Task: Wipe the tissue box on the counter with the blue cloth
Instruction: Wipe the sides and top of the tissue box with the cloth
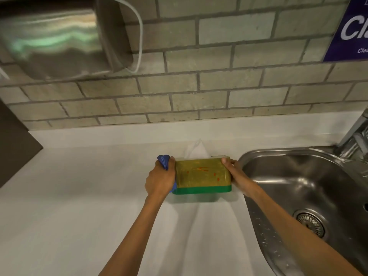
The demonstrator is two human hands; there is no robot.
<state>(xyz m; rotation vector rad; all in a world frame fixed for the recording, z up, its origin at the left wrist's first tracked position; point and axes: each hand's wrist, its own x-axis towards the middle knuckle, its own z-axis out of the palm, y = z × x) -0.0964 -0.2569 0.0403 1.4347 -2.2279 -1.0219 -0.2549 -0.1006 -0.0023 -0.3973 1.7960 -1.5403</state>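
The tissue box [202, 175], olive-yellow with a green band along its bottom and a white tissue [196, 149] sticking up behind, stands on the white counter [79, 196]. My left hand [160, 180] presses a bunched blue cloth [164, 162] against the box's left end. My right hand [240, 178] grips the box's right end, thumb on the top corner. Small red marks show on the box's front face.
A steel sink [302, 188] with a drain lies right of the box, its tap [356, 134] at the far right. A metal dispenser [59, 38] hangs on the brick wall at upper left. A purple sign [350, 28] is at upper right.
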